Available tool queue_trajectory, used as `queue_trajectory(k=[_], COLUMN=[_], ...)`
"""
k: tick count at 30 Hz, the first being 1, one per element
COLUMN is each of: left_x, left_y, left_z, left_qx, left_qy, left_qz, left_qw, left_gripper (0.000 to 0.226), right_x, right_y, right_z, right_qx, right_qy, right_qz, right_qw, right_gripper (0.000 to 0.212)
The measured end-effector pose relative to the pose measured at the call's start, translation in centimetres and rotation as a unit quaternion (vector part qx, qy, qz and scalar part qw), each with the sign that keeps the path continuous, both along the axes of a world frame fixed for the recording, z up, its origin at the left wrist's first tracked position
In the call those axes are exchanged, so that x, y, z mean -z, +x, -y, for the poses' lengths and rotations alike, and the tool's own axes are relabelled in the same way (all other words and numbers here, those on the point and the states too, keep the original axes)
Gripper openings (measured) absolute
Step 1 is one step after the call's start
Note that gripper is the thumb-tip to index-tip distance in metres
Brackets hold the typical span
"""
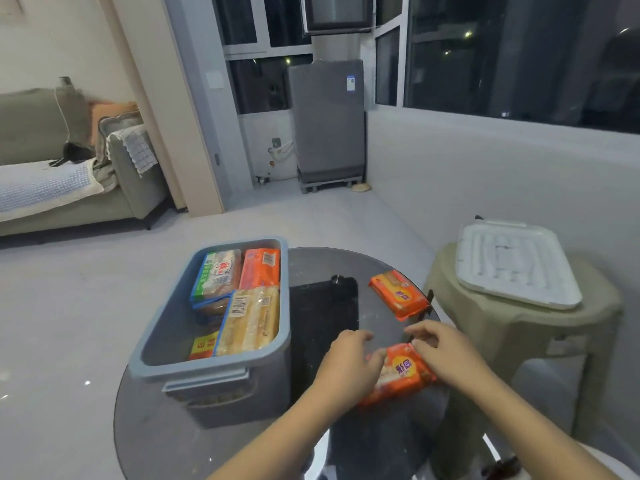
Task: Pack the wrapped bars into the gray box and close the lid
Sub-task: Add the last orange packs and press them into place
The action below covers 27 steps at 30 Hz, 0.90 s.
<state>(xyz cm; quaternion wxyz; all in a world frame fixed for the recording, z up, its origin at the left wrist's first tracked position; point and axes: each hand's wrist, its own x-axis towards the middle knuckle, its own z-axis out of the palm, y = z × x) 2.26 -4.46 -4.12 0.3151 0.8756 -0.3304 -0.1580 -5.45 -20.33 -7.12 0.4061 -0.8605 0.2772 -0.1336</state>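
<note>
Both hands are on one orange wrapped bar (403, 370) with a yellow-and-purple label in Chinese characters I can't quite read: left hand (349, 367) curled over its left end, right hand (441, 351) pinching the top right corner. A second identical orange bar (398, 294) lies further back on the round dark glass table (242, 441). The open gray plastic box (166, 337) on the table's left holds about five packs: one green-and-white, one orange, one clear with a barcode, a yellow one, plus one underneath. Its white lid (512, 265) sits on a beige stool (540, 327) to the right. Pale tiled floor, sofa, dark windows behind
</note>
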Motion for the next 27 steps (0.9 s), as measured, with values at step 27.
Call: queue_trajectory(k=[27], left_x=[2.8], left_y=[3.2], left_z=[3.0], left_qx=[-0.036], left_qy=[0.143], left_qz=[0.042], left_qw=[0.988], left_gripper=[0.078], right_x=[2.0], right_y=[8.5], right_z=[5.7], right_qx=[0.130], right_qy=[-0.112], right_qz=[-0.082], right_qw=[0.982], right_gripper=[0.062])
